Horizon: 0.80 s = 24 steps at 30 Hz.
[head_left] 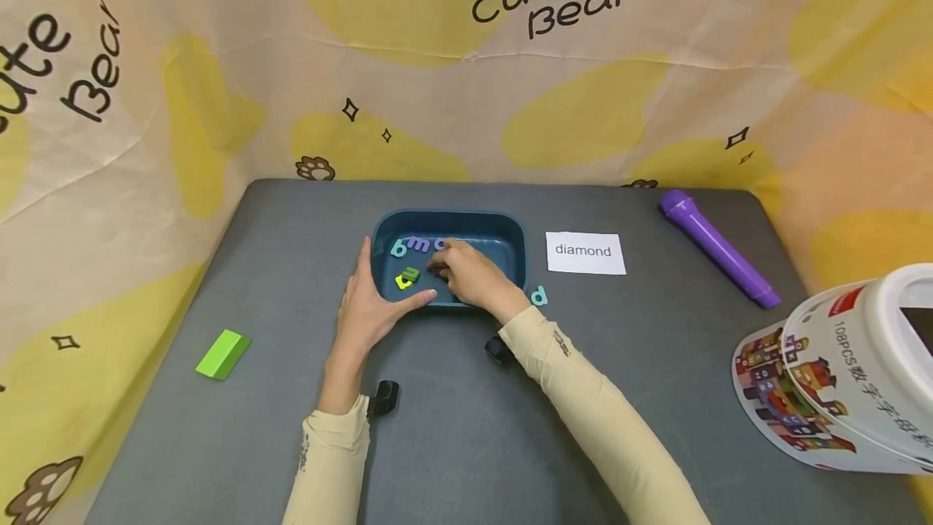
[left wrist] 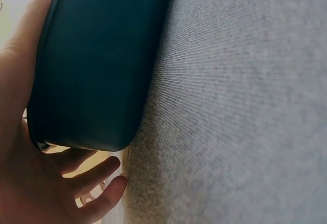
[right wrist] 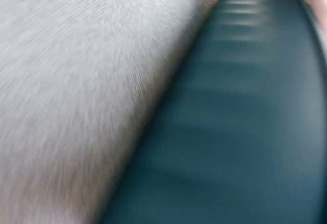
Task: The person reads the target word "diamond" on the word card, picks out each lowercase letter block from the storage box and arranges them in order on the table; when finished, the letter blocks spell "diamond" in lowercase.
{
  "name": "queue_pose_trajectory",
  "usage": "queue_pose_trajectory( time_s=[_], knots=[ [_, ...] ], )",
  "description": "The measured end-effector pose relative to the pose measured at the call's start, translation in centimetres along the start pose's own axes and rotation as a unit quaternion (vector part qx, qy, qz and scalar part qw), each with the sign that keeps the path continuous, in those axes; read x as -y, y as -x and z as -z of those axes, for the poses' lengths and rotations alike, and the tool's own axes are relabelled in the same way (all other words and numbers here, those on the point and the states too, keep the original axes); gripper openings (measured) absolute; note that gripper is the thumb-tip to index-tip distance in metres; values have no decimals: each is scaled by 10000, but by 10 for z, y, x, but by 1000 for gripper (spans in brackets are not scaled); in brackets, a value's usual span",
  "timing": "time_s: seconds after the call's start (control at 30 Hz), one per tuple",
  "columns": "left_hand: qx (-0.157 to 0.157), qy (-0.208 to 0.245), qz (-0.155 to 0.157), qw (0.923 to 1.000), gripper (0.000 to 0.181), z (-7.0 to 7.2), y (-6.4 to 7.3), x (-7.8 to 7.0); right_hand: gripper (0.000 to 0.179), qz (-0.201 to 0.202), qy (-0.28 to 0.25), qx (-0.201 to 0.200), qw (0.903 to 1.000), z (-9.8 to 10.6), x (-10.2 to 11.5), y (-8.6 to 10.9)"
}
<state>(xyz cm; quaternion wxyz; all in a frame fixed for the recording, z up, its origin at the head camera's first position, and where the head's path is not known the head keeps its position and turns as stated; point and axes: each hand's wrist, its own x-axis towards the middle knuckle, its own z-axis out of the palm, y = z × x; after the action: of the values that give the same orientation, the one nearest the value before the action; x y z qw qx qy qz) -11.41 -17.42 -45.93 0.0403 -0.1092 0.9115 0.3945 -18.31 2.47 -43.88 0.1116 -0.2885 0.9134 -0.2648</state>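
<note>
A dark teal tray (head_left: 513, 253) lies on the grey table with several letter pieces in it: a light-blue b (head_left: 398, 248), a purple m (head_left: 418, 245), a partly covered purple piece (head_left: 439, 244), a green piece (head_left: 411, 274) and a yellow one (head_left: 402, 283). My left hand (head_left: 370, 308) frames the tray's near left corner, thumb along the near rim and fingers spread at the left end. Inside the tray, my right hand (head_left: 470, 272) reaches down with bent fingers among the letters; I cannot tell whether it holds one. A light-blue d (head_left: 538, 296) lies outside, right of the tray.
A white card (head_left: 586, 253) reading "diamond" lies right of the tray. Farther right are a purple microphone-shaped stick (head_left: 717, 248) and a large white printed bucket (head_left: 831, 379). A green block (head_left: 223, 355) sits at left. Patterned cloth (head_left: 466, 87) rises behind the table.
</note>
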Motion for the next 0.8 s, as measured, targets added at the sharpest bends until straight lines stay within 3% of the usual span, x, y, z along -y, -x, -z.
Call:
queue_pose_trajectory(
  time_s=[0.13, 0.23, 0.33, 0.4, 0.5, 0.63, 0.8],
  knots=[
    [21, -18, 62, 10000, 142, 0, 0, -1, 16, 346, -449, -914, 9942, 17, -8, 21],
    [25, -33, 85, 10000, 143, -1, 0, -2, 7, 515, -1088, -1689, 9782, 32, -16, 40],
    [7, -52, 99, 9999, 144, -1, 1, -2, 8, 547, -1548, -2212, 9613, 47, -27, 60],
    [-2, -64, 100, 9999, 144, -1, 1, -2, 17, 512, -1570, -2381, 9571, 55, -35, 72],
    [2, -58, 73, 10000, 145, 0, 2, -2, 27, 375, -1235, -2425, 9615, 64, -51, 91],
    [25, -30, 63, 10000, 144, 0, 2, -2, 21, 78, -846, -2487, 9649, 66, -74, 110],
    [32, -49, 109, 9999, 143, -1, 1, -1, 13, -332, -771, -2706, 9590, 58, -95, 125]
  ],
)
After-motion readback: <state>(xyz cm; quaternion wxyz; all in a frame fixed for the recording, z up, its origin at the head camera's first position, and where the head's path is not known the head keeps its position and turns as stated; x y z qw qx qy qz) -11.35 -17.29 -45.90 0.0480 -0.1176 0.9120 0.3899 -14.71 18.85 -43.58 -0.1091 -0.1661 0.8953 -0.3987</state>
